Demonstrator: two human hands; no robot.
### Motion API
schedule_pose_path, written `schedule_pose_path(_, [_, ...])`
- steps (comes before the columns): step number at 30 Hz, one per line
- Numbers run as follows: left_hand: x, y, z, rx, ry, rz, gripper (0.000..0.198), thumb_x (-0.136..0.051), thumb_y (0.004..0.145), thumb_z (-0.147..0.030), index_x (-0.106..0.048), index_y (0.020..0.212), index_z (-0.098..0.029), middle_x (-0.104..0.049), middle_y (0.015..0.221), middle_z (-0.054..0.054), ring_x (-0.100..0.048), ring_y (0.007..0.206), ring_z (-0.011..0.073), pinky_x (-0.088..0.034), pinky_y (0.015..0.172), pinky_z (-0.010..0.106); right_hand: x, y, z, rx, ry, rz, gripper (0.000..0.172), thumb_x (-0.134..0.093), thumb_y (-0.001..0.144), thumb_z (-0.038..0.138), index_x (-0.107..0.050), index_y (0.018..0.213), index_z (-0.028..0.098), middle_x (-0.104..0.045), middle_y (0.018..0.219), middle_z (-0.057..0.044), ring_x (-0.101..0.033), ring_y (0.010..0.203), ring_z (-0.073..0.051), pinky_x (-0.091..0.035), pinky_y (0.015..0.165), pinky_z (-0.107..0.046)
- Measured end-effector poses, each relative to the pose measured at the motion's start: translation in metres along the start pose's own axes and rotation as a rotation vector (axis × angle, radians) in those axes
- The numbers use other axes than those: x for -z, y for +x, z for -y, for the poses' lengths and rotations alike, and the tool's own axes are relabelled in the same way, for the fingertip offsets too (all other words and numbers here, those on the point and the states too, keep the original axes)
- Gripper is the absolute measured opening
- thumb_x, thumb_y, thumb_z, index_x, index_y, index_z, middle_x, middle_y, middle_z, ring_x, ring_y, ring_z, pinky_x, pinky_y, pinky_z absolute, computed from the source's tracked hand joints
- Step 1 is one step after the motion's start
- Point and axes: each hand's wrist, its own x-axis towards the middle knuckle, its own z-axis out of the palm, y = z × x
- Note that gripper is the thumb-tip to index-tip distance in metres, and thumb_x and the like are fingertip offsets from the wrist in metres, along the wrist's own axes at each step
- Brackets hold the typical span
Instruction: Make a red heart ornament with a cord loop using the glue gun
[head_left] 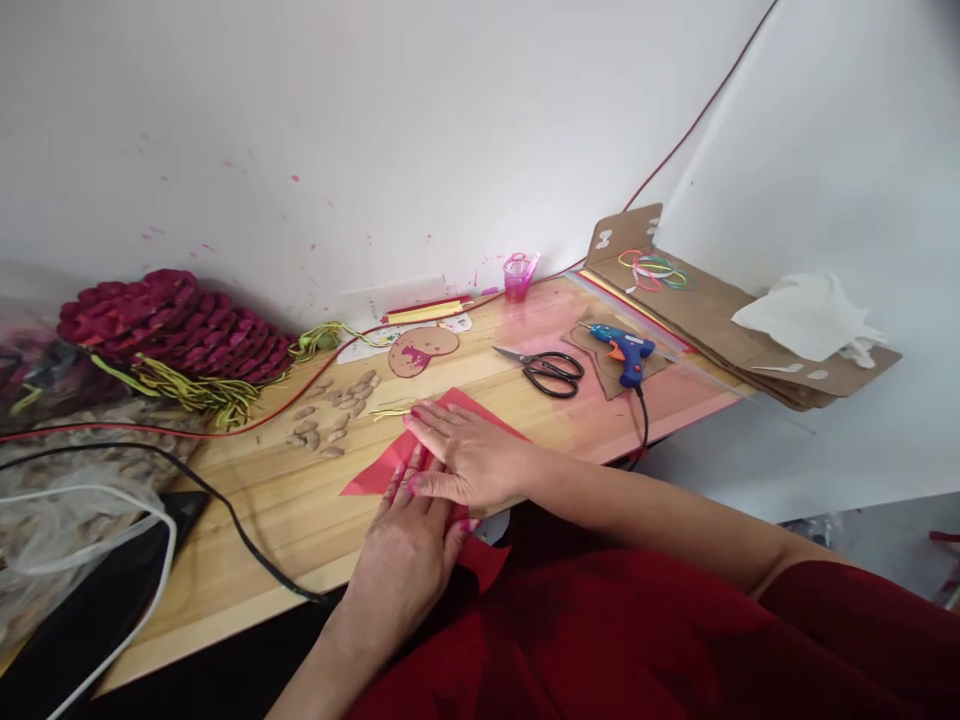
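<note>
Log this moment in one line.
left hand: on red paper; right hand: on red paper; scissors: on table; glue gun: on cardboard

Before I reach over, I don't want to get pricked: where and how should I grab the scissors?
By the black handle loops, I'd say, coming from the near right side with the right hand. The scissors lie flat, blades pointing left, so the grip stays clear of them.
</note>
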Motion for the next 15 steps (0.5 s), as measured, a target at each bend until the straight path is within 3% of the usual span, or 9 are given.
schedule_pose_path(4, [0.009,0.001,-0.001,-0.014,0.023,0.035,0.053,-0.05,0.096,-0.035,-0.051,0.142,-0.01,-0.043,0.154,0.017,-0.036,0.145,0.0356,-0.042,0.112,0.05,-0.001,-0.006,-0.009,-0.082,-0.111,-0.082,0.102,-0.032,0.09,0.077,-0.021,0.157,0.0,-0.014,0.164,-0.023,-0.008,0.154,-0.031,-0.007,0.125,-0.046])
schedule_pose_path(9, [0.008,-0.001,-0.001,-0.002,0.028,0.026,0.058,-0.05,0.096,-0.036,-0.044,0.148,-0.01,-0.04,0.157,0.013,-0.032,0.147,0.0341,-0.04,0.114,0.049,-0.009,-0.023,-0.01,-0.13,-0.171,-0.162,0.105,-0.031,0.089,0.079,-0.023,0.156,-0.001,-0.016,0.163,-0.024,-0.01,0.154,-0.032,-0.011,0.124,-0.048])
schedule_pose_path(15, [0.007,-0.014,0.003,0.053,0.027,-0.045,0.059,-0.048,0.097,-0.035,-0.042,0.148,-0.004,-0.038,0.156,0.017,-0.037,0.144,0.0318,-0.039,0.115,0.046,-0.015,-0.052,-0.011,-0.26,-0.247,-0.155,0.107,-0.036,0.086,0.079,-0.022,0.156,-0.002,-0.015,0.163,-0.024,-0.008,0.154,-0.034,-0.011,0.123,-0.052])
